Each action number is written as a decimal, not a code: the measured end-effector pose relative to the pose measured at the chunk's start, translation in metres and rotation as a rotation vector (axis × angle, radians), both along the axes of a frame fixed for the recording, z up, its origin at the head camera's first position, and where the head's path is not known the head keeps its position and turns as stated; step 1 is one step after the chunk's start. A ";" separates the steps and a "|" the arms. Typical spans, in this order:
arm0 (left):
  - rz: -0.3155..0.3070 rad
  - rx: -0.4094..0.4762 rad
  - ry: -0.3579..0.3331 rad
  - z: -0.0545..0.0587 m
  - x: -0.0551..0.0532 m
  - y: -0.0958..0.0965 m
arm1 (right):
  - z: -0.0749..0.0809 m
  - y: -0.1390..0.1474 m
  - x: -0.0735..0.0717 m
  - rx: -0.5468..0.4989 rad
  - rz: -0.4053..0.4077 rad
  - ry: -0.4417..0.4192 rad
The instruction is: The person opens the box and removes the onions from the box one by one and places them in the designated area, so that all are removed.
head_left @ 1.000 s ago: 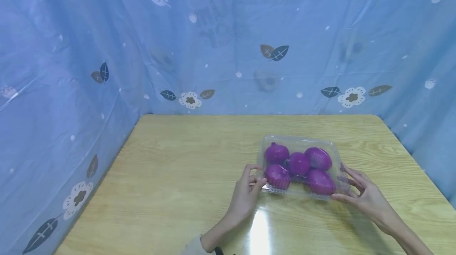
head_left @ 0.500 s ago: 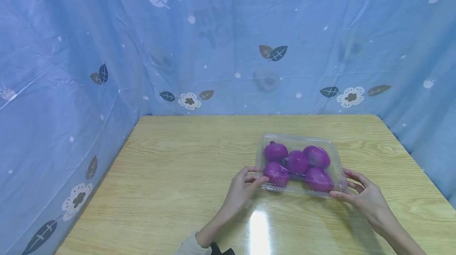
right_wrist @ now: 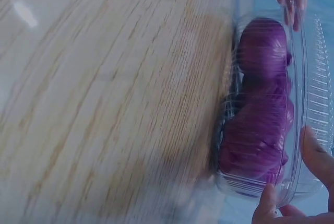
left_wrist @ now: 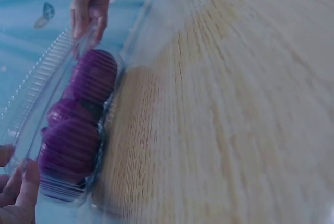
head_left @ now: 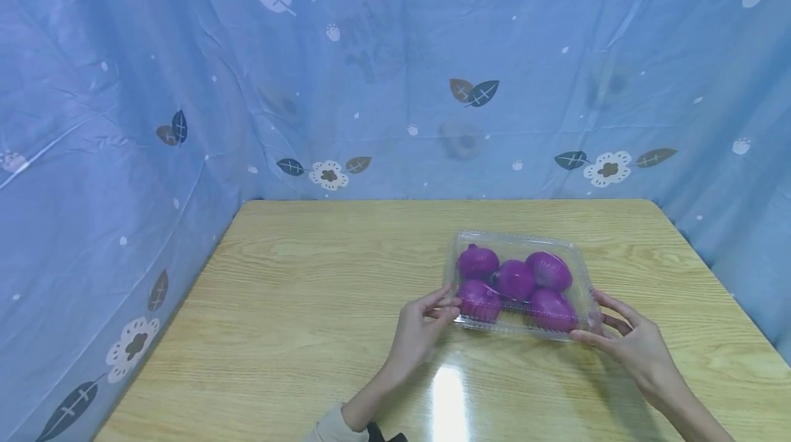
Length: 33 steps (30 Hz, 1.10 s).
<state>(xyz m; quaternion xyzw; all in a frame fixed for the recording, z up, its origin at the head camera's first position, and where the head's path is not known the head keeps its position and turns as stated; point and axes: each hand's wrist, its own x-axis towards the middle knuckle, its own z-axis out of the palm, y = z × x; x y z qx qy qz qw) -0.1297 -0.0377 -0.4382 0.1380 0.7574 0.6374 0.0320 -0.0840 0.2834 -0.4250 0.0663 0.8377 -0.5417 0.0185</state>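
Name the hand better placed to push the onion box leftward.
Right, probably: the right hand grips the clear box at its right end, behind that push; the left hand, at the left end, would have to pull.

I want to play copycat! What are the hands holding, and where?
A clear plastic box with purple onions inside. The left hand grips its left end, the right hand its right end, both near the corners closest to the person.
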 end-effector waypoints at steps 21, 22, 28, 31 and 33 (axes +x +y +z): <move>-0.064 -0.090 -0.005 0.006 -0.007 -0.004 | 0.001 0.009 0.001 0.133 0.083 0.168; -0.093 -0.114 -0.008 0.009 -0.009 -0.007 | -0.001 0.011 0.000 0.084 0.102 0.191; -0.289 -0.247 0.029 0.028 -0.025 -0.029 | -0.015 0.019 -0.002 -0.302 0.265 0.377; -0.329 -0.292 0.116 0.035 -0.033 -0.034 | -0.020 0.021 -0.002 -0.324 0.331 0.466; -0.328 -0.308 0.186 0.040 -0.039 -0.036 | -0.021 0.020 -0.002 -0.314 0.356 0.515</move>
